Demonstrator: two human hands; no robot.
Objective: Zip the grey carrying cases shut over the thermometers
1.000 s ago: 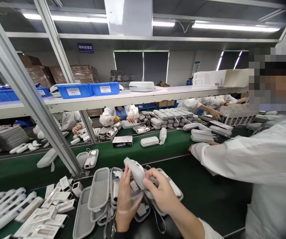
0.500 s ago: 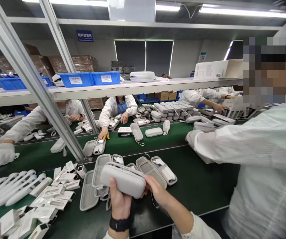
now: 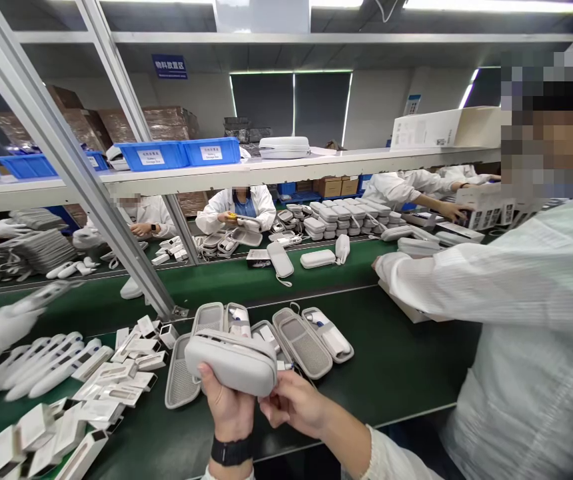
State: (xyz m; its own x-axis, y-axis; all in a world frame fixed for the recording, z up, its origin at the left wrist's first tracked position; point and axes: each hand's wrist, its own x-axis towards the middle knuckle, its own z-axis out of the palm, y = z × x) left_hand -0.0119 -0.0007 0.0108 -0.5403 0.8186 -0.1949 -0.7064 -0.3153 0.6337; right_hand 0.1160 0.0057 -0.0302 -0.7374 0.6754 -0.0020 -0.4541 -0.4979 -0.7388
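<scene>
A light grey zip case (image 3: 231,363) is in my left hand (image 3: 229,407), its palm underneath and the thumb on the front side. The lid is down, and a narrow gap shows along its upper seam. My right hand (image 3: 296,403) is at the right end of the case, its fingers pinched together; whatever lies between them is hidden. Just beyond, an unfolded case (image 3: 302,343) lies on the dark green bench, with a white-and-blue device (image 3: 330,333) in one half. More unfolded cases, one with a mesh-lined lid (image 3: 181,380), lie partly behind the held one.
Small white boxes (image 3: 101,403) lie heaped at left, beside a row of white handheld devices (image 3: 61,363). A co-worker's gloved hand (image 3: 9,327) holds a similar device there. A metal post (image 3: 101,200) rises before the shelf (image 3: 336,163). Another person's sleeve (image 3: 431,280) extends in from the right.
My hands and the case have shifted slightly left. My right fingers have drawn into a pinch, lower at the case's end. A co-worker's gloved hand at left now holds a white device.
</scene>
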